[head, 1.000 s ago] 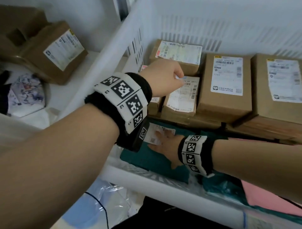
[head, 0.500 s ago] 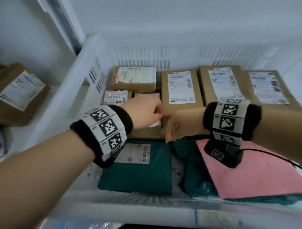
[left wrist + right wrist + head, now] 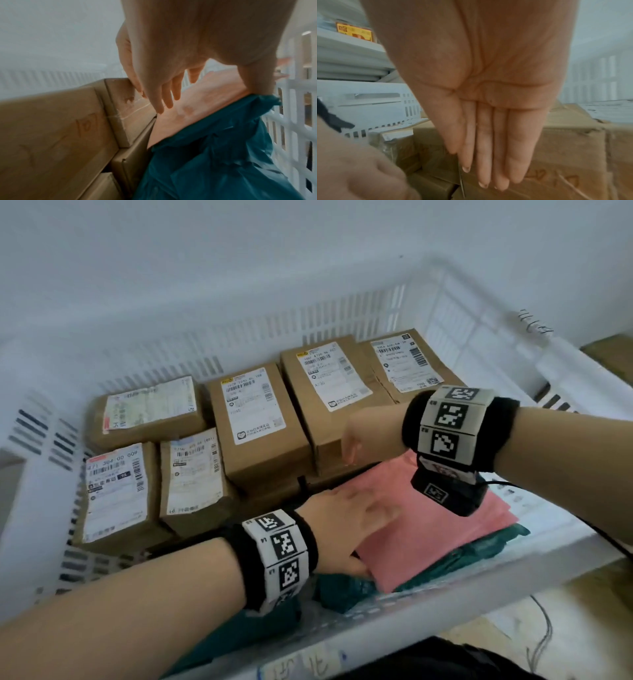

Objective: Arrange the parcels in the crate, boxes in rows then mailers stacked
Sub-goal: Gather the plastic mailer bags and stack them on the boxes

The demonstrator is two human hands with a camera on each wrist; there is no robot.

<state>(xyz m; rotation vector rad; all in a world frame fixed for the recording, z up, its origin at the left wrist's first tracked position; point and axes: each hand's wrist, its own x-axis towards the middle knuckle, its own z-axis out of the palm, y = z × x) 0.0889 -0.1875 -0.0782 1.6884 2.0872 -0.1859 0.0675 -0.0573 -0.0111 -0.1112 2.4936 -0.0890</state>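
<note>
Several brown boxes (image 3: 253, 419) stand in rows along the back of the white crate (image 3: 205, 344). In front of them a pink mailer (image 3: 428, 529) lies on teal mailers (image 3: 349, 590). My left hand (image 3: 359, 515) rests on the pink mailer (image 3: 197, 105) with fingers (image 3: 164, 100) straight and the thumb at its near edge. My right hand (image 3: 352, 453) points straight down with fingers (image 3: 488, 175) together, between a box's front face (image 3: 556, 155) and the pink mailer's far edge. It holds nothing.
Another teal mailer (image 3: 239, 635) lies under my left forearm at the crate's front. The crate's slotted side wall (image 3: 291, 121) stands close on the right. A black cable (image 3: 609, 542) hangs from my right wrist. A cardboard box (image 3: 613, 350) sits outside the crate, far right.
My left hand has left the small boxes and come down onto the pink mailer. My right hand has moved to that mailer's far edge. The view has swung right.
</note>
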